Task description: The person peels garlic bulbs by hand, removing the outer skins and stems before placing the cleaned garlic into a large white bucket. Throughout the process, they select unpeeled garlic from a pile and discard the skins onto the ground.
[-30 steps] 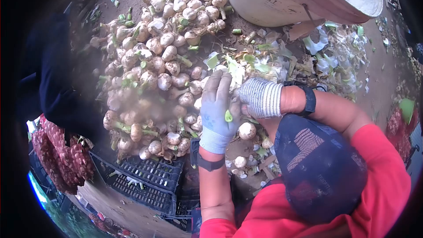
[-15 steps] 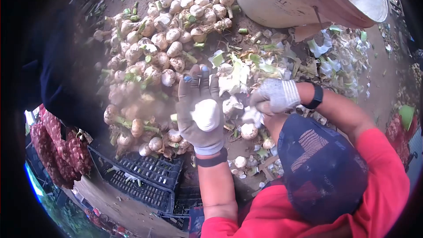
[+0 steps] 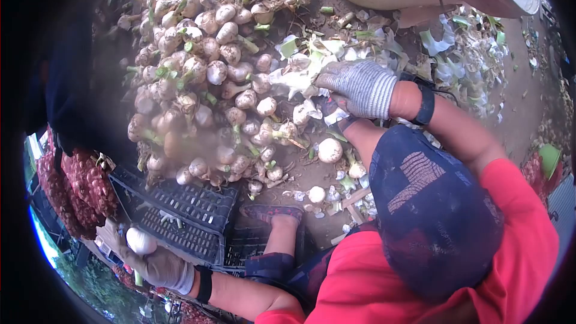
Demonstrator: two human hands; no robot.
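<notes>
Reaching far out to the lower left of the frame, we wrap the left hand (image 3: 161,266) fingers around a peeled bulb (image 3: 141,241) beyond the black crate (image 3: 180,216), while the right hand (image 3: 354,87) fingers press together on husks (image 3: 300,81) beside the garlic pile (image 3: 204,78).

Outdoor farm yard: garlic heap (image 3: 204,78), crates (image 3: 186,219)

Your left hand (image 3: 157,267) wears a grey glove around a white bulb (image 3: 141,241), your right hand (image 3: 355,88) a grey-and-white striped glove with a black wristband (image 3: 426,104), the pile (image 3: 207,78) at ten o'clock is off-white and green, the crate (image 3: 186,216) black, your sleeve (image 3: 510,246) red.
</notes>
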